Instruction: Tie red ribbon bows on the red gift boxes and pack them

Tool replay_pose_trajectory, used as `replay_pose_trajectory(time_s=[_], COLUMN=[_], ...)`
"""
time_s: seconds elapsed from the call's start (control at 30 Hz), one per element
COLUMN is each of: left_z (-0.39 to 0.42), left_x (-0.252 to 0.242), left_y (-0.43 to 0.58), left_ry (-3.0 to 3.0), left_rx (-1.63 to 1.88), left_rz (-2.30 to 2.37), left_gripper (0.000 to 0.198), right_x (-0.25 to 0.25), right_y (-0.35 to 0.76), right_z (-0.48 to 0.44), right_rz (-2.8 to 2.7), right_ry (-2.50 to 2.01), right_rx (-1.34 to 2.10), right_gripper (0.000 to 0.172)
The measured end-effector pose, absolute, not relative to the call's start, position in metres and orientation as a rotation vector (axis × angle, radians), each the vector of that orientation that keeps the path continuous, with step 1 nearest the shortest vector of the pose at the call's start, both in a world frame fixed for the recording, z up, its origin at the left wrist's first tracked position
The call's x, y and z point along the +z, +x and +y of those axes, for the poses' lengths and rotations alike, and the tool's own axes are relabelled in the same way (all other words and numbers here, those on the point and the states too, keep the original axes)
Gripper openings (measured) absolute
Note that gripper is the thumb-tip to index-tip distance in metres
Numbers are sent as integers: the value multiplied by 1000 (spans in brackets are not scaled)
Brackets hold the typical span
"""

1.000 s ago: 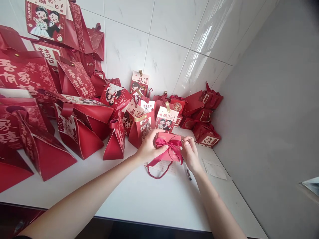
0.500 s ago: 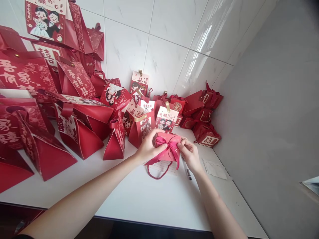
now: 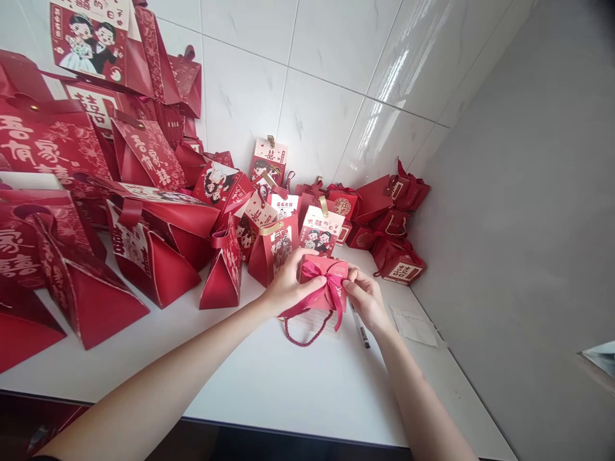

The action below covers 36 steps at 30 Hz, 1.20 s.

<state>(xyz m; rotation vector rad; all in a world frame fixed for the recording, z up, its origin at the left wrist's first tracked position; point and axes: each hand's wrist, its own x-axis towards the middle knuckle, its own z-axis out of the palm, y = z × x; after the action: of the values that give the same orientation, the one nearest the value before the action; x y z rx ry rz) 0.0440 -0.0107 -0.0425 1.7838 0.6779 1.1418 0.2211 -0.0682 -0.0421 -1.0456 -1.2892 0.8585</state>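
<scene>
A small red gift box (image 3: 337, 299) with a pink-red ribbon bow (image 3: 321, 285) tied on its face is held between my two hands over the table. My left hand (image 3: 289, 285) grips its left side, the thumb lying on the ribbon near the knot. On the right edge, my right hand (image 3: 364, 291) pinches the box with thumb and fingers. From below the box a twisted red cord handle (image 3: 307, 340) loops down over the tabletop. Lined paper (image 3: 331, 320) lies partly hidden under the box. Beside my right wrist rests a pen (image 3: 364, 333).
Many red wedding favour boxes (image 3: 163, 269) crowd the left and back of the white table (image 3: 288, 384). More red boxes (image 3: 398, 259) are stacked at the back right. A white slip of paper (image 3: 414, 325) lies by the grey wall (image 3: 504, 192). Tiles (image 3: 331, 51) cover the back wall.
The ribbon tail on the box's right side hangs slightly further left and lower. Both hands keep their hold with almost no movement.
</scene>
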Motion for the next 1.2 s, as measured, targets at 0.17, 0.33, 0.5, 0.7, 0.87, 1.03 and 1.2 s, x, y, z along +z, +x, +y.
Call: replay_pose_trajectory(time_s=[0.17, 0.33, 0.5, 0.7, 0.87, 1.03, 1.2], left_z=[-10, -11, -9, -8, -11, -12, -11], left_x=[-43, -40, -41, -41, -36, -35, -38], left_y=[45, 43, 43, 44, 44, 43, 43], left_ry=[1775, 1801, 1776, 1742, 1759, 1744, 1764], left_rx=[1107, 1082, 1083, 1122, 1123, 1127, 1144], left_rz=[732, 746, 714, 662, 690, 707, 697], left_gripper=[47, 46, 45, 48, 45, 45, 45], right_x=[-43, -44, -37, -38, -45, -47, -49], right_y=[220, 221, 219, 180, 168, 170, 167], right_z=[-68, -67, -81, -94, -90, -91, -94], right_rz=[-1289, -1345, -1535, -2162, -2314, -2275, -2311], right_ry=[-1008, -1047, -1046, -746, -784, -856, -794], right_rx=[885, 834, -2, -613, -818, -759, -643], right_gripper=[28, 27, 8, 18, 28, 28, 25])
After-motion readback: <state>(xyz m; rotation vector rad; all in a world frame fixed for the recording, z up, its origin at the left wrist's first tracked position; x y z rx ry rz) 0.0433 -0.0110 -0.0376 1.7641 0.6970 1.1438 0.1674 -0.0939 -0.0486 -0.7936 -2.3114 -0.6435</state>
